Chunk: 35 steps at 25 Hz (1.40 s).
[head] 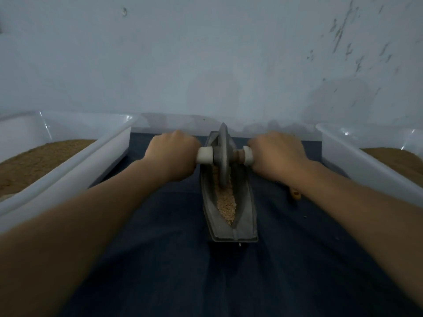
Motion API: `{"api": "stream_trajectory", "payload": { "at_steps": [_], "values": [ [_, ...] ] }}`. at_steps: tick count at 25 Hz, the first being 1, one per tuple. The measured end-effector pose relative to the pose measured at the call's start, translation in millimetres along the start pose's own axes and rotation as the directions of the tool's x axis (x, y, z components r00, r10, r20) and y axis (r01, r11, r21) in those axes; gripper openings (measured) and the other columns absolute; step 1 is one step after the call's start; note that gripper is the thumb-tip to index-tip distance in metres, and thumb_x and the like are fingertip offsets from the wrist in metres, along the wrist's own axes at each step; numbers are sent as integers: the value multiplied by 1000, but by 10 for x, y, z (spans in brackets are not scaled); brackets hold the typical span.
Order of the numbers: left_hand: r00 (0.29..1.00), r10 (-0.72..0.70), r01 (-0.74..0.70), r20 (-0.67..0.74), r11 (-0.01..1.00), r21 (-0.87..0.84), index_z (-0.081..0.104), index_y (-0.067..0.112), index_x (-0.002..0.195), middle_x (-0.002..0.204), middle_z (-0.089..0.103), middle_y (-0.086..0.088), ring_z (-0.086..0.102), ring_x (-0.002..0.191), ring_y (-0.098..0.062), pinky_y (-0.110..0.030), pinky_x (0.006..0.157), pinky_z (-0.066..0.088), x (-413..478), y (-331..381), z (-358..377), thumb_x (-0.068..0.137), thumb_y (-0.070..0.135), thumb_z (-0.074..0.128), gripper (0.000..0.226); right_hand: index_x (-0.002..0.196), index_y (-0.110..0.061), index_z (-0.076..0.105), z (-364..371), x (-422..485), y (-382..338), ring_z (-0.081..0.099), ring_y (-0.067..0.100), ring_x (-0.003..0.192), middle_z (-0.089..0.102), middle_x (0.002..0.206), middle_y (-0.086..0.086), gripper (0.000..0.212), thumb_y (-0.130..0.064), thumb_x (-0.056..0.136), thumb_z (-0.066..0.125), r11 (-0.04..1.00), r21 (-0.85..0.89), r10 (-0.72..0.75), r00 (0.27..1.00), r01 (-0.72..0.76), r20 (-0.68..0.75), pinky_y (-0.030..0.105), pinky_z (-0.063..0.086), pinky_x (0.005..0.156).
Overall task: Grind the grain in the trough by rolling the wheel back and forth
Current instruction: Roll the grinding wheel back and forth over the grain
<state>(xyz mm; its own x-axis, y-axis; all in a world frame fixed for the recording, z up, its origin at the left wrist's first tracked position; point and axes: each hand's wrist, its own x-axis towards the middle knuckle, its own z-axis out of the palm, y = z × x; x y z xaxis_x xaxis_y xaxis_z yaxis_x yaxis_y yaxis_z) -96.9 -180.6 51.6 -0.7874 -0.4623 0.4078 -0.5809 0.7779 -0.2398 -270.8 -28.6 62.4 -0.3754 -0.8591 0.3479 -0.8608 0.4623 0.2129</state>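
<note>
Bare workroom: scuffed wall point(206, 53), plastic tubs point(68, 163) of brown powder point(34, 161), dark cloth point(171, 248).

Arms outstretched; left grip point(174, 154), right grip point(278, 154) curled round wheel handles point(205, 155), knuckles up.

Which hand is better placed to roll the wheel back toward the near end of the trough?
Neither alone: the left hand and right hand each grip a handle on either side of the wheel, level at the far end of the trough. Both should probably pull together.
</note>
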Motion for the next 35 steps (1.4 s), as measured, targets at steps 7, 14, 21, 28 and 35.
{"api": "stream_trajectory", "payload": {
  "at_steps": [7,14,21,28,35],
  "values": [
    [998,20,-16,52,996,-87,52,35,73,64,41,13,36,51,-7,-25,48,29,-277,-82,33,77,46,63,16,66,-32,50,-6,-277,-15,46,12,50,45,58,-12,17,-36,72,65,990,-137,-54,984,30,-171,21,29,46],
    [999,43,-41,-26,998,47,66,28,92,71,46,4,45,57,-19,-32,52,35,-204,-2,-81,83,32,66,10,75,-32,58,3,-201,21,54,16,61,59,73,-7,13,-36,79,70,999,-34,-26,998,25,-51,26,38,51],
    [995,-9,17,-101,996,85,62,26,87,65,37,4,41,51,-19,-29,48,30,-113,30,34,82,30,67,8,74,-28,51,99,-135,-76,50,18,59,58,73,-6,20,-34,80,69,995,-64,71,989,-80,-128,26,34,52],
    [986,75,-63,-151,994,87,61,29,82,62,32,7,27,46,-13,-25,44,23,-296,-15,-8,77,32,71,11,71,-29,51,6,-328,-6,42,13,52,53,67,-8,22,-33,73,72,996,-79,-43,992,34,-119,23,29,47],
    [994,-33,48,-105,989,137,60,24,89,71,47,2,50,58,-21,-30,52,33,-68,82,-14,88,28,63,5,88,-28,62,83,-83,-100,60,23,72,62,83,-2,10,-38,86,66,994,-11,105,992,-106,-74,30,38,59]
  ]
}}
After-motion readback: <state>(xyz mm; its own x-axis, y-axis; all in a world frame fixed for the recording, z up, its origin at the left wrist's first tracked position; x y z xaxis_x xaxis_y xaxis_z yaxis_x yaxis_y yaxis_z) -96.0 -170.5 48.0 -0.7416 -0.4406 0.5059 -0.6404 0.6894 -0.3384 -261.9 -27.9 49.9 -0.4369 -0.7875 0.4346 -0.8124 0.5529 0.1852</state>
